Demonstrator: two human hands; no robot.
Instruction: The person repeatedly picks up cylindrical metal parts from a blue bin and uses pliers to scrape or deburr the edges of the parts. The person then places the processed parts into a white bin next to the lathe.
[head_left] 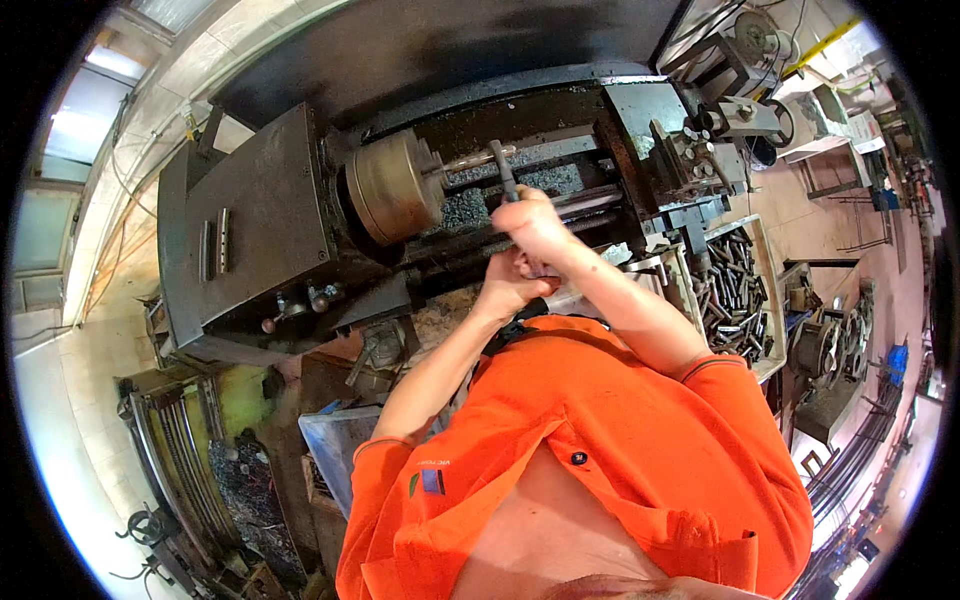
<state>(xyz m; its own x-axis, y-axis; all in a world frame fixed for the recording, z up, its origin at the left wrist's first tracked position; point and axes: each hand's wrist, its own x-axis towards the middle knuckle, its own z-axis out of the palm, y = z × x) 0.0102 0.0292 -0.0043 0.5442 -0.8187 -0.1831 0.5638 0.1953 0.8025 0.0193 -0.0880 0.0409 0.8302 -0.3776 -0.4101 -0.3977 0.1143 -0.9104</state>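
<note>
My right hand is closed around a dark metal bar-shaped tool, whose upper end points away from me over the lathe bed. The tool's lower part is hidden in my fist, and I cannot make out its exact kind. Just below and nearer my body, my left hand has its fingers curled in; what they hold, if anything, is hidden. To the left of the tool sits the lathe's round chuck. A thin metal rod sticks out from the chuck toward the right, passing beside the tool's upper end.
The lathe's headstock with its control levers stands at left. Chips lie in the bed. The carriage and a handwheel are at right. A wooden crate holds many metal pieces near my right arm.
</note>
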